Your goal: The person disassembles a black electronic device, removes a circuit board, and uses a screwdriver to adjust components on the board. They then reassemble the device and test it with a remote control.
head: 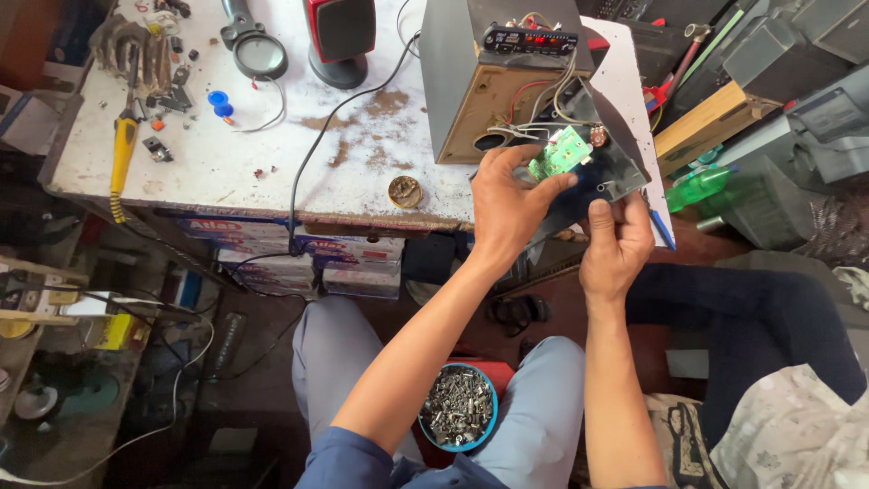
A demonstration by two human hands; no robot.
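Two bare hands work at the open back of a grey speaker cabinet [453,81] on the white workbench [217,163]. Left hand [503,208] pinches a small green circuit board [558,152] just right of the cabinet; right hand [617,243] grips the dark back panel [615,172] beneath the board.

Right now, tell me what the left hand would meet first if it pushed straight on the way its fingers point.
The left hand is already touching the green circuit board; pushed on, it would likely meet the open speaker box, though depth is unclear.
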